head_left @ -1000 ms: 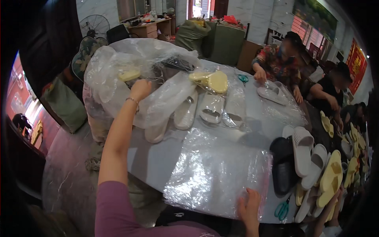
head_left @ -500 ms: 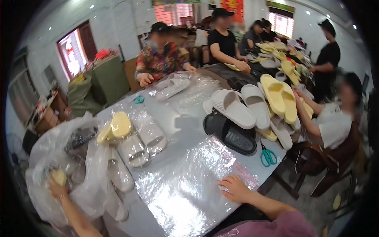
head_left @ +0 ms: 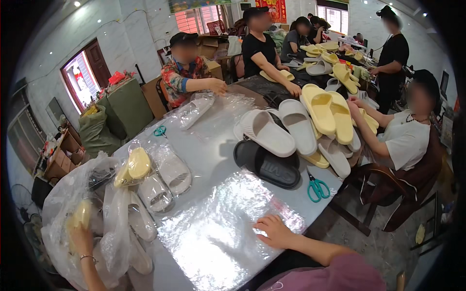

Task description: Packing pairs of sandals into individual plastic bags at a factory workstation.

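My left hand [head_left: 81,236] is inside a large clear plastic sack [head_left: 58,194] at the table's left edge, with its fingers closed on a yellow slipper [head_left: 82,212]. My right hand [head_left: 274,231] lies flat, fingers stretched, on a stack of clear plastic bags [head_left: 213,228] in front of me. Right beside the sack sit bagged slippers: a yellow pair [head_left: 139,163] on top, and light grey ones [head_left: 172,174] below and beside it.
A pile of grey, black and yellow slippers [head_left: 318,114] stands on the right, by teal-handled scissors [head_left: 318,188]. Another pair of scissors [head_left: 159,131] lies further off. A co-worker across the table handles a bagged grey slipper [head_left: 196,109]; other people sit or stand around.
My left hand has lifted the yellow slipper slightly inside the sack. My right hand still rests on the bags. The co-worker opposite has raised a hand with the bag's plastic.
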`<control>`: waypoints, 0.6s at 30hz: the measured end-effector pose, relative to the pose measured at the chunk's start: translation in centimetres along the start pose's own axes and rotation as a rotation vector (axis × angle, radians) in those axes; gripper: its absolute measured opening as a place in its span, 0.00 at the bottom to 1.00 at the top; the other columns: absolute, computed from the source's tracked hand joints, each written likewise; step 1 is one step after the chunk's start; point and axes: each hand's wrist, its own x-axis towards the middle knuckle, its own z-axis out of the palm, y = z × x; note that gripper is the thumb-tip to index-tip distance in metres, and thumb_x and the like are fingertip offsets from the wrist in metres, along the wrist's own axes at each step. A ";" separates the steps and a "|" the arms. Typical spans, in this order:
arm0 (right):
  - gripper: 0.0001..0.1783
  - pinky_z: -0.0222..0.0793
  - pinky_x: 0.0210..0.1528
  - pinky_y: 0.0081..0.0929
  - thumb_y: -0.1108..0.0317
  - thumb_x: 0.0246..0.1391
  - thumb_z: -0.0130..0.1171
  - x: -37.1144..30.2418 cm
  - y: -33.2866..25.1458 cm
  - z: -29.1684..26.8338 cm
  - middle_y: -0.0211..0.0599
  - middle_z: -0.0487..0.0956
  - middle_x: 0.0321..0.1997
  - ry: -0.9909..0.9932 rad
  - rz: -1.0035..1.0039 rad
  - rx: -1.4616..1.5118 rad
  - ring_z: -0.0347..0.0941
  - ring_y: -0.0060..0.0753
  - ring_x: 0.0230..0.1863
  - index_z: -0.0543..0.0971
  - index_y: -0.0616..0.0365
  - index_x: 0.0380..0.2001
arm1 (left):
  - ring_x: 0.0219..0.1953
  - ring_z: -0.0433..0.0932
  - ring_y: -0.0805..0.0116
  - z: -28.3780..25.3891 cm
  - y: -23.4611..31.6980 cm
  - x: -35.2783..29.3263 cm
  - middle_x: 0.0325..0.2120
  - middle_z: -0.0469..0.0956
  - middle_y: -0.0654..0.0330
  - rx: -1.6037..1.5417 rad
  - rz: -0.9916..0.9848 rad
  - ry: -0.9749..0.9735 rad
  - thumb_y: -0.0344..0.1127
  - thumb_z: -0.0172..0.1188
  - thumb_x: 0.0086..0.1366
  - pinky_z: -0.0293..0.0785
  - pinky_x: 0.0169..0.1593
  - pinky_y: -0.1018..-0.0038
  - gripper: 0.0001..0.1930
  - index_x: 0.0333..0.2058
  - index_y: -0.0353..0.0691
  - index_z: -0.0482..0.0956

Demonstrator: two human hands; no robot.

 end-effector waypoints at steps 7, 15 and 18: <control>0.20 0.56 0.57 0.40 0.62 0.51 0.58 -0.1 0.4 0.7 0.36 0.72 0.50 0.074 -0.034 0.028 0.64 0.41 0.54 0.74 0.53 0.49 | 0.37 0.75 0.47 -18.9 16.5 -0.1 0.33 0.76 0.48 -0.518 0.286 0.053 0.26 0.61 0.48 0.71 0.39 0.58 0.23 0.47 0.39 0.74; 0.21 0.57 0.55 0.38 0.61 0.51 0.58 0.0 0.5 -0.3 0.34 0.71 0.49 0.060 -0.027 0.017 0.64 0.38 0.54 0.73 0.53 0.49 | 0.45 0.76 0.52 -27.9 31.1 5.6 0.41 0.78 0.52 -0.621 0.606 0.395 0.27 0.66 0.44 0.72 0.49 0.64 0.28 0.48 0.41 0.73; 0.21 0.56 0.56 0.37 0.60 0.51 0.58 0.1 0.8 -0.6 0.34 0.71 0.49 0.063 -0.036 0.019 0.63 0.37 0.55 0.73 0.52 0.49 | 0.47 0.75 0.53 -27.0 36.9 8.2 0.42 0.78 0.53 -0.716 0.646 0.519 0.25 0.68 0.42 0.71 0.52 0.63 0.30 0.48 0.41 0.73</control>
